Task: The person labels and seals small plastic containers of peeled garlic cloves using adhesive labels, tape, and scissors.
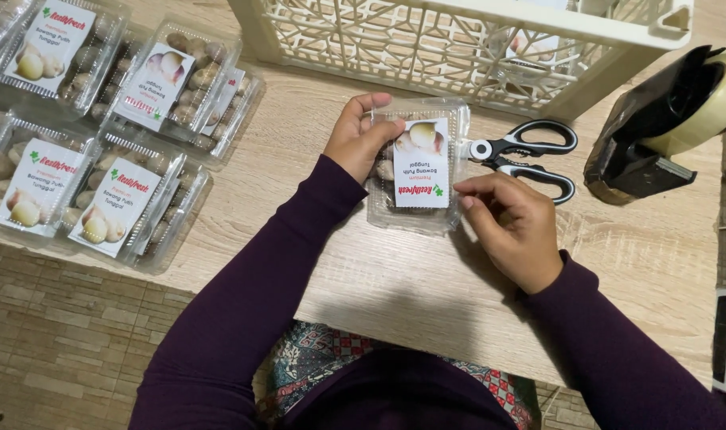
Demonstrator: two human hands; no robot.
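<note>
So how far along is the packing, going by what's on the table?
Done, it seems: a cluster of labelled clear packs sits stacked at the table's left. In hand: the left hand steadies one more clear pack while the right hand presses the edge of its white label. Scissors and a tape dispenser lie beside it. What remains can't be judged; the white crate hides its contents.

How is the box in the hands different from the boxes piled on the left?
The held box lies alone, gripped by the left hand and touched by the right hand; the piled boxes overlap, untouched. The held box's label faces sideways; the piled boxes' labels mostly tilt. All are clear plastic with white labels.
</note>
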